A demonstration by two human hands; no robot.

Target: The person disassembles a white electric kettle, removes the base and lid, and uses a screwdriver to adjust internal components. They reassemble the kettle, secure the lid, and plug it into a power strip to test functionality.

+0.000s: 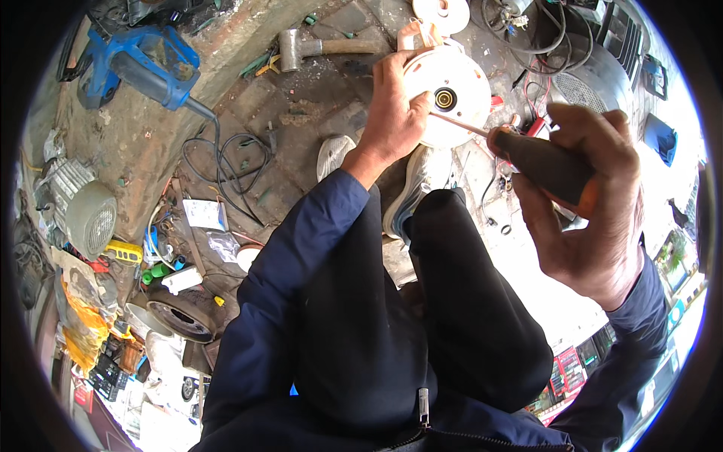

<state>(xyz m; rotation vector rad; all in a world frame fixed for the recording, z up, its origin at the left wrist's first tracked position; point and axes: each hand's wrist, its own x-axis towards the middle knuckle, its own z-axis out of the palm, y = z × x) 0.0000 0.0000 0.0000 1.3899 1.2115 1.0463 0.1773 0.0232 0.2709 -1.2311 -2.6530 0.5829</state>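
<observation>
My left hand (393, 113) grips the left edge of a round white metal housing (463, 83), its thumb lying across the face near the dark ringed hole (445, 99) in the middle. My right hand (595, 203) is closed round the black and orange handle of a screwdriver (544, 162). The screwdriver's thin shaft points left, and its tip lies by the housing's face, just below the central hole and close to my left thumb. Whether the tip touches the metal I cannot tell. Bright light washes out much of the housing.
A hammer (301, 50) lies on the paved floor beyond my left hand. A blue power tool (143, 68) with a black cord rests at the upper left. Motor parts (86, 207) and clutter fill the left side. Cables (561, 45) coil at the upper right, near a grey motor casing (602, 75).
</observation>
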